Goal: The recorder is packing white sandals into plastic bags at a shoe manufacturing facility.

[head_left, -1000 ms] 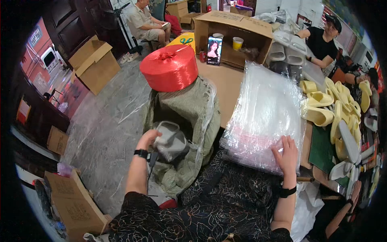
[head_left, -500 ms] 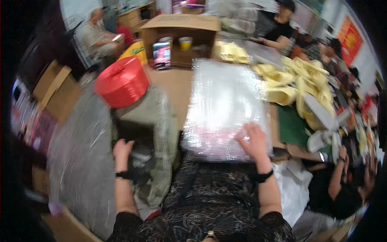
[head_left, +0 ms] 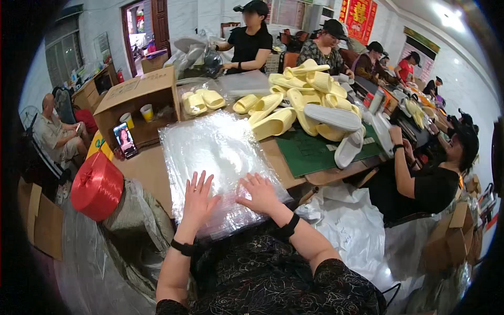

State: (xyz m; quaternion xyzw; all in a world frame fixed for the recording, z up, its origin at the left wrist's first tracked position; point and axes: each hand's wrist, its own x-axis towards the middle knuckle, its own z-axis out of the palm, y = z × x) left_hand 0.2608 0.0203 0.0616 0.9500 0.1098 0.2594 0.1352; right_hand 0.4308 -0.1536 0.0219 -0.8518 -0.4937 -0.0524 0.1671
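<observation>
A stack of clear plastic bags (head_left: 212, 142) lies flat at the table's near edge, shiny and pinkish toward me. My left hand (head_left: 199, 197) rests on its near part, fingers spread, a ring on one finger. Beside it, my right hand (head_left: 260, 194) lies on the same stack, palm down with fingers apart. Neither hand grips anything. Beyond the stack to the right is a pile of yellow slippers (head_left: 299, 102), with a grey-soled slipper (head_left: 332, 117) turned over on it.
A red roll of plastic twine (head_left: 97, 187) sits on a sack at left. Behind are a phone (head_left: 125, 140) and an open cardboard box (head_left: 139, 97) holding cups. A green mat (head_left: 310, 152) lies under the slippers. Several people work around the table; one sits close at right (head_left: 436, 181).
My left hand has come from beside the sack onto the plastic bags. My right hand stays on them. The view has turned to the right.
</observation>
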